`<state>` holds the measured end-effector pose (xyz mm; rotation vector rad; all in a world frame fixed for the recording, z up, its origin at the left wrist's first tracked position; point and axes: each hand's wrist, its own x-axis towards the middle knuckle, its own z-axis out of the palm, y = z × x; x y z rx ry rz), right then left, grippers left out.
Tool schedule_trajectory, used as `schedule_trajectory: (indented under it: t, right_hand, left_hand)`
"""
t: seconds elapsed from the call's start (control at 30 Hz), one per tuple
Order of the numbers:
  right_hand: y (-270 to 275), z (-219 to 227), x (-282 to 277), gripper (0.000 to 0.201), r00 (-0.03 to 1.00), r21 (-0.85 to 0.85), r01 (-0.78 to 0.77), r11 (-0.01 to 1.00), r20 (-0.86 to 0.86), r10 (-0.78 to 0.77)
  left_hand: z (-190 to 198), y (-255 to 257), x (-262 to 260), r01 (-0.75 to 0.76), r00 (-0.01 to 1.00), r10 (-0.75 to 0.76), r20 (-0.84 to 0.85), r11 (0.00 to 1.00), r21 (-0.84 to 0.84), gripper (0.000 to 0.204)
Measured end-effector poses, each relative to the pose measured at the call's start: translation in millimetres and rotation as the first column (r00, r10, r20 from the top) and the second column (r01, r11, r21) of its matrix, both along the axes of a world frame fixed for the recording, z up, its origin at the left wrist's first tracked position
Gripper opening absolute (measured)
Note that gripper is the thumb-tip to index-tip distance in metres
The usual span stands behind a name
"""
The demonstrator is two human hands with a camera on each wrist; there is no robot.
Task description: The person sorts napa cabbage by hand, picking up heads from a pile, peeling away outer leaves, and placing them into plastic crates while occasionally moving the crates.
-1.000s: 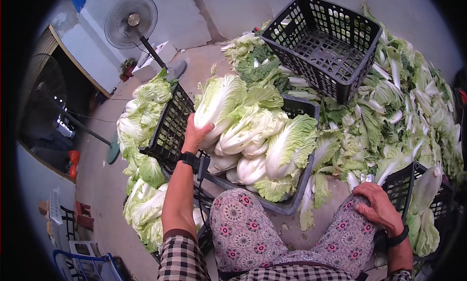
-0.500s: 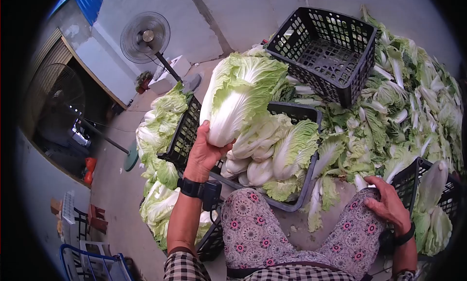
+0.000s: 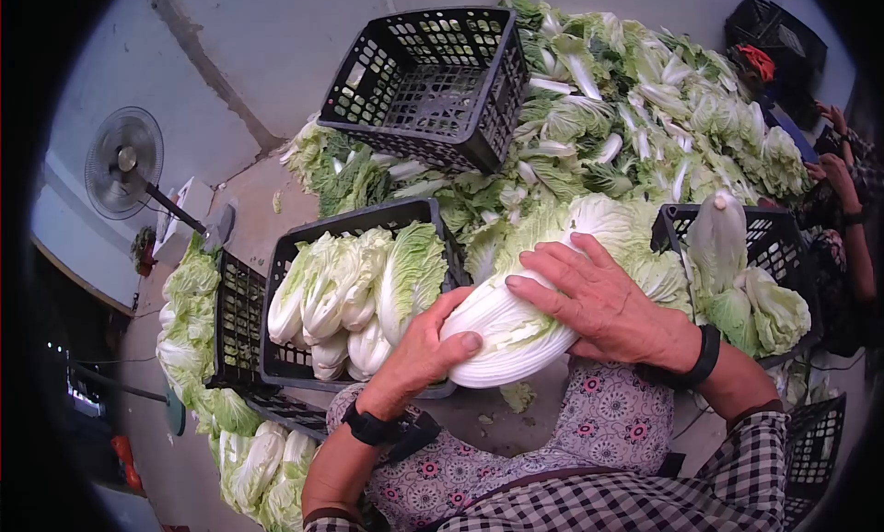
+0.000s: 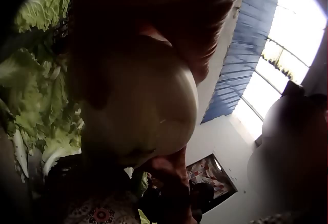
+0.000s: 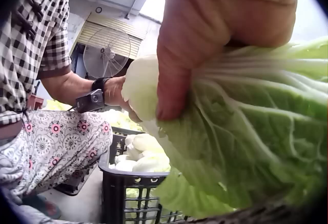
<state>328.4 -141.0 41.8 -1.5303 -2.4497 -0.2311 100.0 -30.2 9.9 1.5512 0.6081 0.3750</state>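
Observation:
A large napa cabbage (image 3: 511, 339) lies sideways above my lap, held in both hands. My left hand (image 3: 422, 350) grips its white base end, the thumb on top. My right hand (image 3: 619, 304) holds the cabbage farther along, fingers spread over its upper side. The right wrist view shows that hand's thumb (image 5: 173, 88) pressed against the green leaves (image 5: 251, 126). In the left wrist view the rounded pale base (image 4: 159, 101) fills the middle, mostly in shadow.
A black crate (image 3: 276, 377) at my left knee holds several cabbages. An upturned-open black crate (image 3: 419, 131) stands on a big heap of loose leaves (image 3: 663, 117). Another crate (image 3: 677, 221) with cabbages stands at the right. Beyond it is another person's arm (image 3: 856, 246).
My left hand has lifted the cabbage from the crate and brought it right, over my lap. My right hand has left my knee and taken hold of it. The head view has turned right.

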Motion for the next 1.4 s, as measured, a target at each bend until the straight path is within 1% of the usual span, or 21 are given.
schedule_trajectory:
  t: [0.03,0.07,0.13,0.17,0.23,0.27,0.37,0.43,0.6,0.67,0.77,0.9,0.93,1.03,1.07,1.1,1.13,1.17,1.2,1.3,1.4]
  right_hand:
    - [1,1,3,0.087,0.998,0.017,-0.006,1.000,-0.061,0.007]
    - [1,1,7,0.087,0.992,0.035,-0.014,0.999,-0.122,0.018]
    - [11,-18,14,0.087,0.956,0.230,-0.013,0.973,-0.283,0.080]
    - [16,-26,14,0.087,0.925,0.204,0.034,0.978,-0.376,0.046]
    - [25,-37,9,0.087,0.831,0.142,0.100,0.985,-0.557,-0.004]
    - [28,-36,6,0.086,0.704,-0.023,0.084,0.996,-0.706,-0.075]
    - [29,-25,-8,0.083,0.492,-0.106,0.154,0.982,-0.854,-0.169]
    - [39,-24,4,0.070,0.507,0.055,0.244,0.968,-0.859,-0.078]
    - [2,33,24,0.073,-0.036,-0.190,0.376,0.907,-0.981,-0.191]
    - [-15,31,50,0.078,-0.107,-0.142,0.406,0.903,-0.988,-0.107]
    - [-51,36,86,0.083,-0.055,0.098,0.445,0.890,-0.989,0.137]
    - [-87,52,92,0.075,-0.011,0.152,0.601,0.785,-0.980,0.198]
    - [-101,44,103,0.063,0.082,0.245,0.533,0.810,-0.968,0.239]
    - [-163,3,170,0.053,0.100,0.138,0.683,0.717,-0.990,0.096]
    - [-176,0,174,0.040,0.474,0.237,0.863,0.446,-0.684,-0.555]
    - [-176,-2,169,0.040,0.302,0.102,0.823,0.559,-0.911,-0.280]
    - [-173,-2,165,0.041,0.031,0.018,0.727,0.687,-1.000,-0.007]
    - [-172,-3,160,0.041,-0.291,0.000,0.590,0.808,-0.933,0.213]
    - [-179,-12,158,0.045,-0.174,-0.092,0.698,0.710,-0.984,0.044]
    - [-180,-18,149,0.052,-0.216,-0.245,0.669,0.702,-0.968,-0.132]
    - [-179,-34,145,0.057,-0.281,-0.322,0.657,0.682,-0.944,-0.175]
  left_hand:
    - [-4,4,-2,0.008,1.000,-0.007,0.015,1.000,-0.010,0.083]
    - [-16,7,-3,-0.016,0.990,0.033,0.140,0.993,-0.119,0.094]
    - [-25,12,-3,-0.124,0.951,0.184,0.249,0.964,-0.237,0.112]
    - [-30,20,-9,-0.116,0.944,0.184,0.272,0.962,-0.248,0.112]
    - [-31,30,-16,-0.093,0.981,0.106,0.164,0.992,-0.084,0.112]
    - [-35,34,-14,-0.069,0.971,0.083,0.225,0.995,-0.073,0.109]
    - [-40,33,-16,-0.086,0.996,0.088,0.013,0.991,-0.104,0.103]
    - [-44,36,-20,-0.054,0.998,0.056,0.007,0.991,-0.119,0.085]
    - [-47,43,-30,-0.128,0.986,0.146,0.084,0.973,-0.194,0.066]
    - [-48,46,-32,-0.148,0.981,0.168,0.094,0.971,-0.190,0.062]
    - [-49,43,-31,-0.148,0.982,0.167,0.085,0.970,-0.193,0.064]
    - [-52,37,-26,-0.099,0.993,0.109,0.054,0.983,-0.155,0.057]
    - [-55,39,-26,-0.069,0.997,0.074,0.035,0.990,-0.126,0.055]
    - [-58,38,-23,-0.058,0.998,0.056,-0.012,0.990,-0.129,0.054]
    - [-60,39,-23,-0.041,0.999,0.040,-0.014,0.991,-0.127,0.053]
    - [-60,39,-22,-0.039,0.999,0.036,-0.022,0.992,-0.122,0.053]
    - [-60,38,-22,-0.037,0.999,0.034,-0.027,0.992,-0.118,0.053]
    - [-59,38,-21,-0.038,0.999,0.035,-0.032,0.993,-0.113,0.053]
    - [-59,38,-22,-0.038,0.999,0.036,-0.025,0.992,-0.123,0.052]
    - [-56,38,-24,-0.075,0.997,0.073,-0.019,0.991,-0.113,0.052]
    - [-54,44,-29,-0.114,0.993,0.113,-0.011,0.984,-0.138,0.051]
